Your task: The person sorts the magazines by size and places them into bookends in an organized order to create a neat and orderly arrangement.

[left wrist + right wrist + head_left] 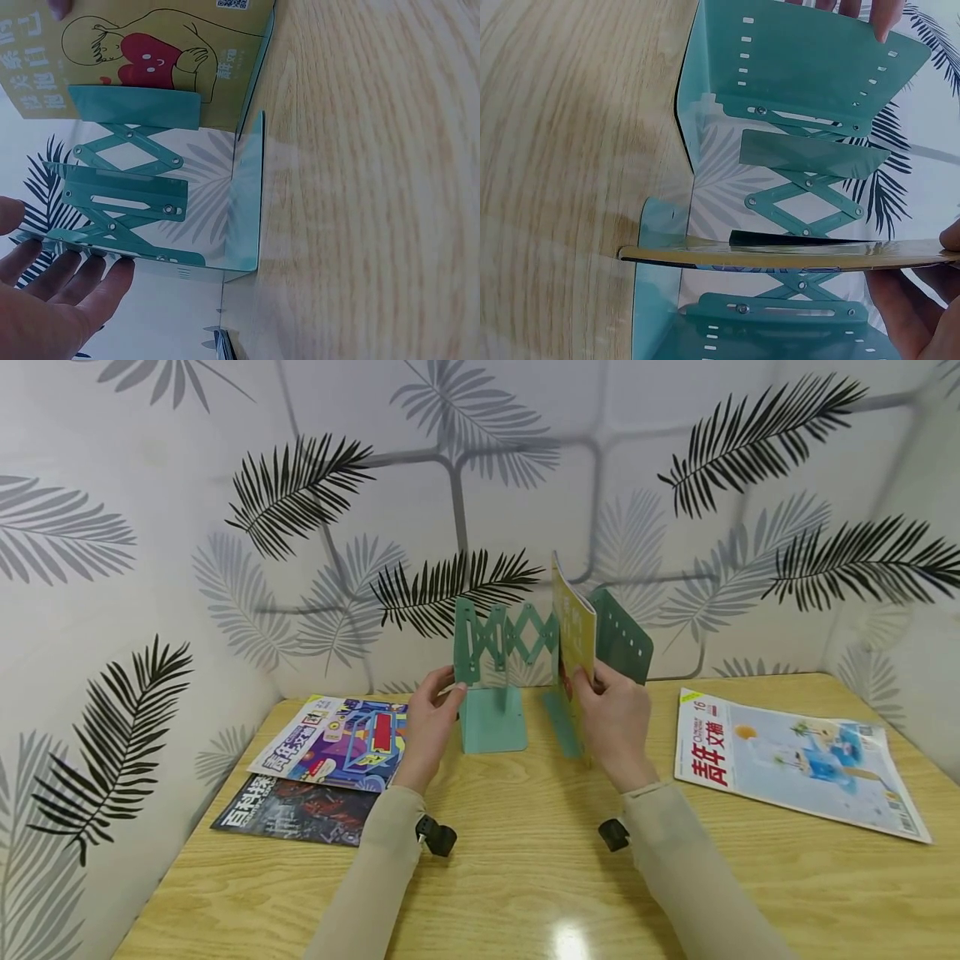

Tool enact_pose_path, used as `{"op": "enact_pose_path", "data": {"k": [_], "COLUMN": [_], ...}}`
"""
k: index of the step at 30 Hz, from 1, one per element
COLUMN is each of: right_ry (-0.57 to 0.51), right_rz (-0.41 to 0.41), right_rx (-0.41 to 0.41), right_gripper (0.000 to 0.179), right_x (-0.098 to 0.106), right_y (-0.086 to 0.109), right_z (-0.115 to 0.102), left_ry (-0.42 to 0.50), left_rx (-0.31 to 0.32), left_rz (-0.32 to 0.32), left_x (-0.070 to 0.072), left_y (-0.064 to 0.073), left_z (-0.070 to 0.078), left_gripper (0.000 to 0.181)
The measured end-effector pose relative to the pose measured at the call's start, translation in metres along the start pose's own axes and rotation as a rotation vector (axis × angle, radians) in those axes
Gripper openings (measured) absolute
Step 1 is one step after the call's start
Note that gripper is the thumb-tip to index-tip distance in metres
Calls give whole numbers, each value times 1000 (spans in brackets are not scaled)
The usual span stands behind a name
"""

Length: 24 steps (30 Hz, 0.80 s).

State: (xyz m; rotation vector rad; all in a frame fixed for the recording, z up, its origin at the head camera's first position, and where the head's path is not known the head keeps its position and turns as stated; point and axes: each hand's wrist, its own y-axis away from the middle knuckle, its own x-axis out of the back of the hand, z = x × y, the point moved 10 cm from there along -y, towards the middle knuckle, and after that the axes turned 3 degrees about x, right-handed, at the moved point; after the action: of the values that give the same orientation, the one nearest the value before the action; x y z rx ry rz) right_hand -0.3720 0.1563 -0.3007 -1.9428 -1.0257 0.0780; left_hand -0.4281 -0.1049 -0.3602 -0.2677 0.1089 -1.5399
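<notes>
An expandable green metal bookend point(493, 720) with scissor links stands at the back of the table. My left hand point(429, 722) pinches its left end plate near the front edge, the thumb on the inner face and the fingers outside. Between the bookend's plates, toward the right end, a thin yellow magazine point(576, 622) stands upright. My right hand point(618, 714) grips the magazine by its near edge, thumb on the left face. A heart drawing point(150, 60) shows on its cover in the left wrist view. The magazine's lower edge meets the bookend's base in the right wrist view.
To the left lie a purple magazine point(341, 743) and a dark magazine point(292, 810) partly under it. A pale blue magazine point(795, 760) lies flat on the right. The wooden table point(517, 860) ends at a patterned wall point(405, 518) behind the bookend.
</notes>
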Motion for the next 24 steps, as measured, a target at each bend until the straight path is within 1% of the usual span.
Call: {"op": "enact_pose_path", "data": {"k": [5,9,17,24], "right_ry": [-26,-33,-33,-20], "right_rz": [-11,-6,2,4], "right_rx": [-22,-15,-7,19], "right_gripper": [20,21,23,22], "right_x": [-2,-2,-3,-3], "right_y": [2,3,5,4], "right_z": [1,-1,-3,-6], "left_ry": [-1,8,-17,-6], "left_rx": [5,0,3,1], "left_rz": [2,7,24,16], "left_x": [0,1,2,0], "left_y": [0,1,1,1], "left_z": [-1,0,0,0], "left_gripper": [39,39,39,39]}}
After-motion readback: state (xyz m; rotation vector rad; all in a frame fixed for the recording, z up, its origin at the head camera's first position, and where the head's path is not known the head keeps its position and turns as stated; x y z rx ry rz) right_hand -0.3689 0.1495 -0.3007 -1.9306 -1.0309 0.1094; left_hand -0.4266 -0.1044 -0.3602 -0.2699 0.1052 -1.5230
